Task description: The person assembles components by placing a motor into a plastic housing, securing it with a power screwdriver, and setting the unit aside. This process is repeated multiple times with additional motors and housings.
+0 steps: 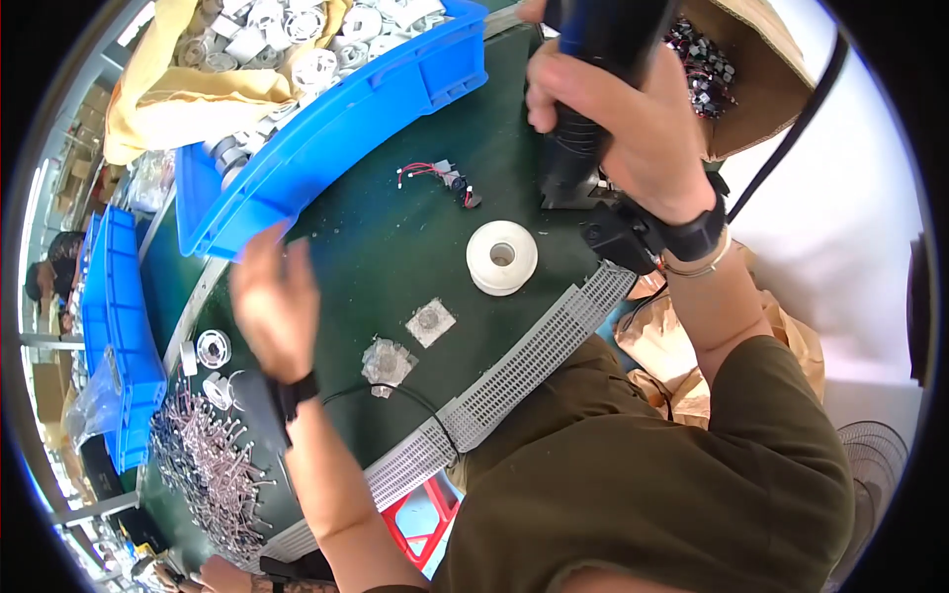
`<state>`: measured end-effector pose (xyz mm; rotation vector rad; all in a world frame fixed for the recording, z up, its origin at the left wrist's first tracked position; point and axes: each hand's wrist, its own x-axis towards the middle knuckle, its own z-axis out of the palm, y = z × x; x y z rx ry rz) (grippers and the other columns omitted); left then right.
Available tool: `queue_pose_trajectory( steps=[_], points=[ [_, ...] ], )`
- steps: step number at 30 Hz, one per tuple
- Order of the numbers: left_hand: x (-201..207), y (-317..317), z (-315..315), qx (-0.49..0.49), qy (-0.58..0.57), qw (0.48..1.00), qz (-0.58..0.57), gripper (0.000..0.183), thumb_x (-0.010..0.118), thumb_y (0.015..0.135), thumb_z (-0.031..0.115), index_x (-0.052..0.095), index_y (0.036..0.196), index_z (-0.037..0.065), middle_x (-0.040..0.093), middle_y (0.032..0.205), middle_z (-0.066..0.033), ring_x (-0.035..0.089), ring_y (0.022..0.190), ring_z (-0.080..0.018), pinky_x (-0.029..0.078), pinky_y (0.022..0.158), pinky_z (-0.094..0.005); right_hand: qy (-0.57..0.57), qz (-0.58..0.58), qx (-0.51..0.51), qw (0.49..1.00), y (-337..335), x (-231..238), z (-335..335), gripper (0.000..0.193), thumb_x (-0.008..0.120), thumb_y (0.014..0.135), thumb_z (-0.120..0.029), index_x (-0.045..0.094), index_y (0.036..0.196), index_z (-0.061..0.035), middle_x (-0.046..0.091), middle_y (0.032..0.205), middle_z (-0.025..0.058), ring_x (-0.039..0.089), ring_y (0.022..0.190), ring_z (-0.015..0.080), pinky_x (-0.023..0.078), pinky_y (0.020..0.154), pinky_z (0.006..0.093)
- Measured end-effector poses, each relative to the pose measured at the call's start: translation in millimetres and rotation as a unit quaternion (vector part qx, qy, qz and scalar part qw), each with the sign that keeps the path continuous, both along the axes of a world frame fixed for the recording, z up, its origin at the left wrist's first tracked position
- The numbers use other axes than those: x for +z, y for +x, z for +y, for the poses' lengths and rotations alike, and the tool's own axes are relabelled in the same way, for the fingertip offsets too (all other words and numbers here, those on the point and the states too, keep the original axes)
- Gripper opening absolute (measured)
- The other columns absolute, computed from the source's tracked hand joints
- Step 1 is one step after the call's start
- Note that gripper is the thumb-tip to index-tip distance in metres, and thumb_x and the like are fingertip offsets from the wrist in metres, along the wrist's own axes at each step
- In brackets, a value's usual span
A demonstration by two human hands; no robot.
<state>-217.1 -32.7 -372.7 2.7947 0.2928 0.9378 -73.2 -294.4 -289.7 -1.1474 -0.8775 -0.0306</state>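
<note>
Right hand (618, 119) up top, fingers wrapped tight around a dark power tool (583, 109) that stands nose-down on the green worktop (395, 257), its black cord (791, 128) looping off past the wrist. Just below the tool, near but apart from it, sits a white round spool (502, 257) with a hole in its middle. Beside that, a small bundle of red and black wires (440, 178) lies loose. Left hand (275, 306) hovers open over the mat, fingers spread and blurred, pinching nothing. Crowding its side: a big blue bin (336, 128) of white round parts tilted over the worktop's far edge, and a heap of small metal pins (213, 465) by the wrist. Two clear plastic packets (407, 341) lie between hand and spool. A grey slotted strip (524, 366) runs along the near edge. The open stretch is the green patch in the middle, between bin and spool.
</note>
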Motion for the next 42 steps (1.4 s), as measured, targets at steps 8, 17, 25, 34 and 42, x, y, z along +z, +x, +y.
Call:
queue_pose_trajectory(
  steps=[8, 17, 25, 34, 42],
  points=[
    [-44, 120, -19, -0.176, -0.061, 0.960, 0.210, 0.020, 0.063, 0.078, 0.007, 0.064, 0.096, 0.001, 0.066, 0.082, -0.0140, 0.064, 0.074, -0.0294, 0.049, 0.068, -0.0340, -0.091, 0.048, -0.131, 0.986, -13, 6, 18, 0.051, 0.076, 0.072, -0.021, 0.050, 0.110, 0.0018, 0.055, 0.086, 0.0057, 0.051, 0.077, 0.0106, 0.043, 0.066, 0.0229],
    [-8, 93, -6, -0.237, -0.306, 0.920, 0.065, 0.011, 0.060, 0.083, 0.002, 0.065, 0.092, -0.002, 0.067, 0.078, -0.0064, 0.060, 0.069, -0.0094, 0.048, 0.063, -0.0232, -0.147, -0.158, -0.094, 0.972, -15, -46, 29, 0.017, 0.066, 0.080, -0.007, 0.060, 0.095, -0.0024, 0.059, 0.096, 0.0066, 0.058, 0.087, 0.0147, 0.047, 0.078, 0.0270],
    [42, 57, -5, -0.270, -0.398, 0.876, 0.039, 0.012, 0.055, 0.087, -0.002, 0.058, 0.099, 0.000, 0.063, 0.082, -0.0044, 0.059, 0.074, -0.0088, 0.047, 0.070, -0.0215, -0.255, -0.133, -0.023, 0.957, -21, -51, 42, 0.034, 0.068, 0.078, -0.014, 0.056, 0.108, -0.0032, 0.058, 0.096, 0.0079, 0.058, 0.077, 0.0137, 0.050, 0.068, 0.0262],
    [75, 7, -59, -0.385, -0.530, 0.755, 0.028, 0.012, 0.051, 0.089, -0.001, 0.054, 0.100, -0.002, 0.062, 0.095, -0.0127, 0.062, 0.088, -0.0189, 0.049, 0.082, -0.0306, -0.167, -0.009, 0.149, 0.975, -40, -52, 40, 0.017, 0.061, 0.085, -0.005, 0.054, 0.098, 0.0032, 0.056, 0.090, 0.0051, 0.058, 0.074, 0.0092, 0.049, 0.066, 0.0227],
    [81, 102, 50, -0.091, -0.272, 0.949, -0.130, 0.017, 0.059, 0.085, 0.009, 0.061, 0.098, -0.001, 0.064, 0.092, -0.0133, 0.062, 0.083, -0.0211, 0.050, 0.074, -0.0297, -0.106, 0.269, 0.285, 0.914, -55, -62, 10, 0.008, 0.048, 0.091, -0.006, 0.047, 0.097, -0.0007, 0.059, 0.103, 0.0165, 0.062, 0.074, 0.0131, 0.053, 0.066, 0.0235]
  ],
)
